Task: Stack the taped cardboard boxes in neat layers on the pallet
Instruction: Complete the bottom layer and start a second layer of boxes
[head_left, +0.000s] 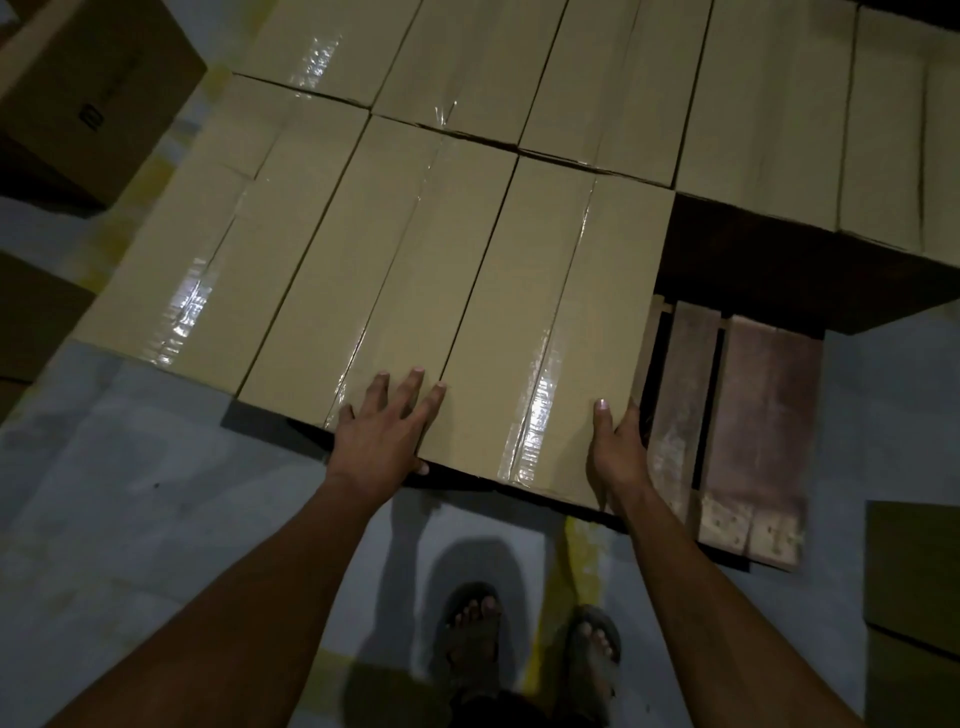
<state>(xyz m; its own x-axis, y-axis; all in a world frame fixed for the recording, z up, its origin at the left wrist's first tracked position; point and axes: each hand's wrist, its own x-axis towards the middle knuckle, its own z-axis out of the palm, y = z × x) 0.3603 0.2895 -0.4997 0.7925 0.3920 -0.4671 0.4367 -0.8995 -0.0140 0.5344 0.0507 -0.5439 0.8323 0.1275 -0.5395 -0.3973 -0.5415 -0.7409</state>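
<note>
Sandalled feet (524, 639) face a pallet (753, 415) as the left hand (382, 434) lies splayed flat on the near-row box (540, 332); the right hand (618, 452) clasps its right edge, thumb on top. Squaring looks underway; bare slats at right likely await another box.

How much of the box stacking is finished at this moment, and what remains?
Done: two rows of taped boxes cover most of the pallet. In hand: both the left hand and right hand are on the nearest box. Left: bare pallet slats to its right.
</note>
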